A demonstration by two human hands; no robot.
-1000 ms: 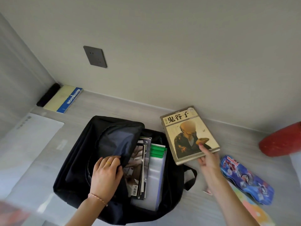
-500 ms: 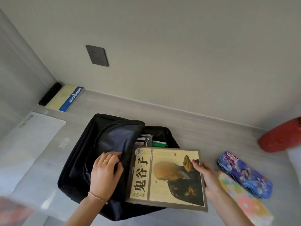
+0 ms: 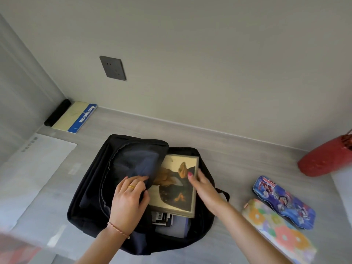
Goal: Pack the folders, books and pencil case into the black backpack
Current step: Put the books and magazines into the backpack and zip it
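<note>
Head view: black backpack [image 3: 91, 202] lies open on grey table [image 3: 238, 168]. Left hand [image 3: 129, 199] grips the flap, pulled back. Right hand [image 3: 204, 185] clamps the book [image 3: 177, 189], partly inside. Blue pencil case [image 3: 283, 201] lies outside, right of the bag.

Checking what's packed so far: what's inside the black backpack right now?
In the black backpack, a yellow-covered book lies on top, the right hand on it. Below its near edge, printed items and a pale folder peek out. The rest is covered.
</note>
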